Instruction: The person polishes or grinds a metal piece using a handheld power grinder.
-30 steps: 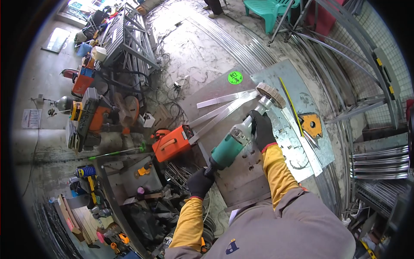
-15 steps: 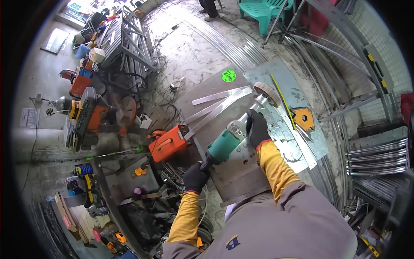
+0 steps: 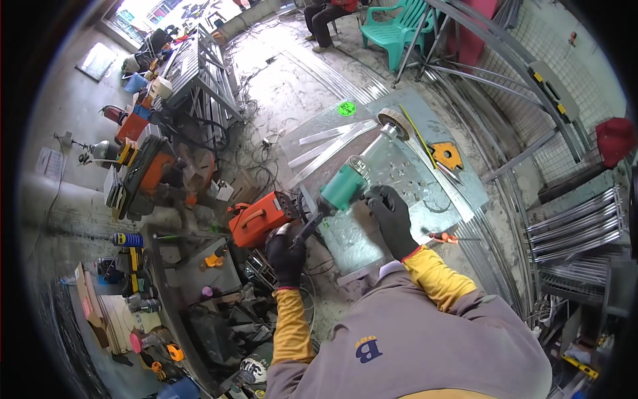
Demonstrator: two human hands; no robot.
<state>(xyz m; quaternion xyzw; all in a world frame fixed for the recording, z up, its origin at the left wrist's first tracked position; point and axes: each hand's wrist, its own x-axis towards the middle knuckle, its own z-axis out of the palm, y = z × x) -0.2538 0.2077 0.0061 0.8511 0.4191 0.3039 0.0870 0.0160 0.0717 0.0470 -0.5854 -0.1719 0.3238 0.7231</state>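
A green power grinder (image 3: 342, 187) lies slantwise over the metal-topped table (image 3: 359, 243), its silver neck pointing away from me. At its far end sits a round, brownish abrasive wheel (image 3: 395, 124). My left hand (image 3: 287, 258), in a black glove, is closed round the grinder's dark rear handle. Just to the right of the green body is my right hand (image 3: 392, 219), also gloved. It is off the tool, with loosely bent fingers and nothing visible in them. Flat metal strips (image 3: 335, 147) lie beyond the grinder.
An orange machine (image 3: 262, 218) with a handle stands left of the table. A yellow magnetic square (image 3: 445, 156) and an orange-handled screwdriver (image 3: 444, 237) lie to the right. Metal tubes (image 3: 575, 229) are stacked at far right. A person (image 3: 325, 20) sits beyond, near a green chair (image 3: 392, 30).
My right hand has let go of the grinder's neck and drawn back toward me. My left hand has moved slightly left. The view has shifted, bringing the screwdriver into sight.
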